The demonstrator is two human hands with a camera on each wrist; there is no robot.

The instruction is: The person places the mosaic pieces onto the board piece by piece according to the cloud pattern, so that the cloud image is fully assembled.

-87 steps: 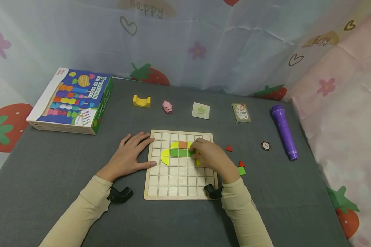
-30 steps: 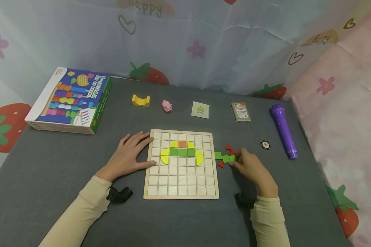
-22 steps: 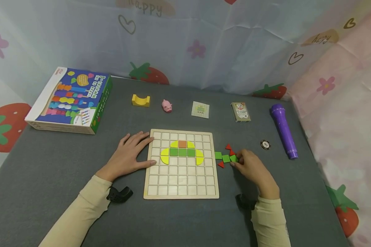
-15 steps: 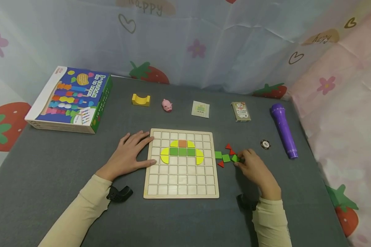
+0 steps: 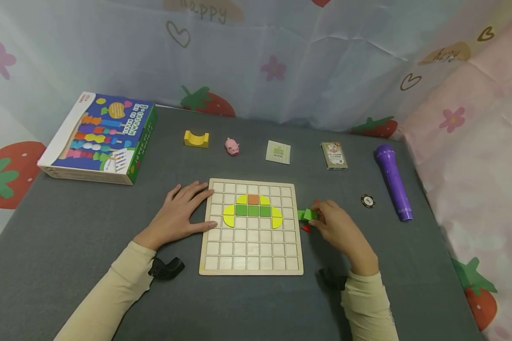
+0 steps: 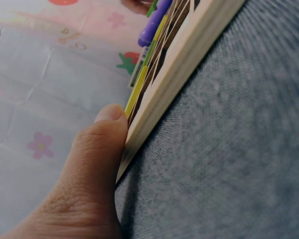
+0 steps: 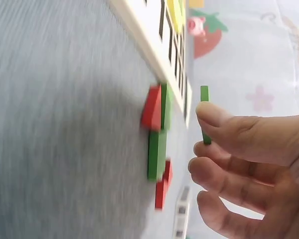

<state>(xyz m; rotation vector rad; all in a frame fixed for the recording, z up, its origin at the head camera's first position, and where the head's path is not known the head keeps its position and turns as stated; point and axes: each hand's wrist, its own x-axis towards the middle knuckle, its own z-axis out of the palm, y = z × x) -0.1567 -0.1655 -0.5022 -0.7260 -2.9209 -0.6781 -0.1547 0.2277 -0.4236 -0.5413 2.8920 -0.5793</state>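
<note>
My right hand (image 5: 340, 232) pinches a green square tile (image 7: 205, 94) between thumb and fingertips, lifted off the table just right of the wooden grid board (image 5: 251, 263). My left hand (image 5: 175, 215) rests spread along the board's left edge, its thumb against the wooden side in the left wrist view. On the board lie an orange square (image 5: 253, 199), a row of three green squares (image 5: 253, 210) and several yellow rounded pieces (image 5: 228, 216). Beneath the right hand, two more green tiles (image 7: 157, 154) and red triangles (image 7: 152, 108) lie on the cloth, partly hidden in the head view.
Along the back stand a boxed game (image 5: 98, 137), a yellow curved block (image 5: 196, 139), a pink pig (image 5: 232, 147), a pattern card (image 5: 278, 152) and a playing card box (image 5: 334, 156). At right lie a round chip (image 5: 368, 201) and a purple flashlight-shaped tube (image 5: 394, 182).
The right hand has left the board, taken a green tile from the loose pieces at the right, and carried it left toward the board. The left hand has stayed in place.
</note>
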